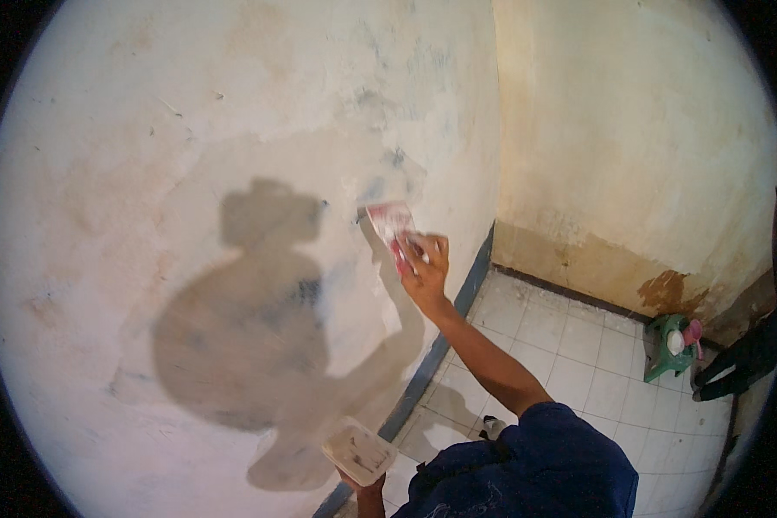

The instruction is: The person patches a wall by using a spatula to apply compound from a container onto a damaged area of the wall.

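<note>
We note the whitish, red-marked flat scraper with a broad blade (390,219) up on the pale, patchy plastered wall (95,259), above and a little left of the right hand (425,269), which is by far the nearer hand. Its long axis runs steeply, handle low and slightly right, blade edge uppermost and lying roughly crosswise. The relation we judge to matter most is blade edge to plaster: the dark shadow (250,337) on the wall reaches up to the blade's left corner, so the edge looks very close to the surface or on it, though we cannot confirm contact from this angle. The right hand grasps the handle, fingers bent about it; the bare forearm slants up and leftward from the navy-blue cloth shirt (527,466), reaching well out from the body, with little bend that we can make out. The left hand (369,485), low and close to the lower edge of view, grips a shallow, off-white, round-cornered rectangular container (362,451) from beneath; its fingers are mostly hidden. We see the container's open side facing us, brownish smears inside. It sits below and left of the scraper, well apart from it, near the grey-blue painted skirting band (423,373).
</note>
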{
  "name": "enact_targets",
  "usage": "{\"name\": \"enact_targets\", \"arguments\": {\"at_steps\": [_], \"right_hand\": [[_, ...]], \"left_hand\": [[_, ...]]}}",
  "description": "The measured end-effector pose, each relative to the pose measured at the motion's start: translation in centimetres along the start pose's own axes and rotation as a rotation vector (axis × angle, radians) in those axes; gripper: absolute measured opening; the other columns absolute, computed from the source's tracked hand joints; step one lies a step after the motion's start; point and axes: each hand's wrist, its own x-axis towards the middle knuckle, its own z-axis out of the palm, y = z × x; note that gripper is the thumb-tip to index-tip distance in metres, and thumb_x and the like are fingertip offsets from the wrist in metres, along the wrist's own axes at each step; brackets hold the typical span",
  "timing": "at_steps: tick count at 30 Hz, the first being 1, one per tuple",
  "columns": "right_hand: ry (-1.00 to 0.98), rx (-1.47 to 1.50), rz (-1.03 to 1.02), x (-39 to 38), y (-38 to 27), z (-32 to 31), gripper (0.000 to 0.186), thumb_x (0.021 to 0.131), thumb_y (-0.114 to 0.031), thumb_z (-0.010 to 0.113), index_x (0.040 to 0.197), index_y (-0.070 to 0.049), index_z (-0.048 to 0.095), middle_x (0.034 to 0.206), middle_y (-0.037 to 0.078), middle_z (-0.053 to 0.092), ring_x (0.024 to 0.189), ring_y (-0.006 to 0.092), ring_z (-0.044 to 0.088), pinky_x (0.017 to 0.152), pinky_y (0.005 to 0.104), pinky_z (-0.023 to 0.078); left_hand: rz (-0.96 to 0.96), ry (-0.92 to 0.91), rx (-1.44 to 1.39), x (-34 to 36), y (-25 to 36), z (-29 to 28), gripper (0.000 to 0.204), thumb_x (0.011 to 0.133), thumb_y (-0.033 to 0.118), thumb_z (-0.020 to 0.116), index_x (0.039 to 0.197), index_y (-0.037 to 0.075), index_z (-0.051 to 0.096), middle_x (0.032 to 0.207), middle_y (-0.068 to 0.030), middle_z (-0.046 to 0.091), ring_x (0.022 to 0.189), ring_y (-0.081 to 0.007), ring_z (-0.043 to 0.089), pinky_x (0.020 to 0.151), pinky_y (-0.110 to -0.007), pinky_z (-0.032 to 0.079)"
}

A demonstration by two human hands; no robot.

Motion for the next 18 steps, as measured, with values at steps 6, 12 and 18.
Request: {"name": "enact_targets", "arguments": {"at_steps": [6, 12, 18], "right_hand": [[-0.014, 0.034, -0.022, 1.5, -1.3, 1.3, 0.058, 0.057, 0.009, 0.06, 0.112, -0.009, 0.069, 0.106, 0.005, 0.062, 0.091, 0.0275, 0.05, 0.072, 0.0358, 0.048], [-0.064, 0.113, -0.023, -5.4, -1.6, -0.4, 0.051, 0.065, 0.004, 0.063, 0.113, -0.016, 0.068, 0.111, 0.002, 0.061, 0.098, 0.0281, 0.052, 0.074, 0.0351, 0.052], [0.126, 0.07, 0.036, -1.3, -0.6, 2.9, 0.057, 0.057, 0.009, 0.06, 0.11, -0.007, 0.069, 0.11, 0.007, 0.06, 0.094, 0.0289, 0.049, 0.073, 0.0347, 0.049]], "left_hand": [[0.026, 0.014, 0.06, -0.3, -0.2, 0.9, 0.058, 0.089, 0.057, 0.044, 0.13, 0.017, 0.051, 0.125, -0.0038, 0.058, 0.115, -0.0308, 0.055, 0.097, -0.052, 0.044], [0.004, 0.042, -0.005, -0.7, 0.3, -1.2, 0.059, 0.089, 0.058, 0.043, 0.132, 0.018, 0.05, 0.127, -0.0044, 0.057, 0.116, -0.031, 0.054, 0.098, -0.053, 0.043], [0.042, -0.038, 0.094, 0.0, 0.2, -3.5, 0.061, 0.091, 0.059, 0.039, 0.135, 0.018, 0.046, 0.131, -0.0042, 0.054, 0.121, -0.0301, 0.051, 0.101, -0.052, 0.04]]}}
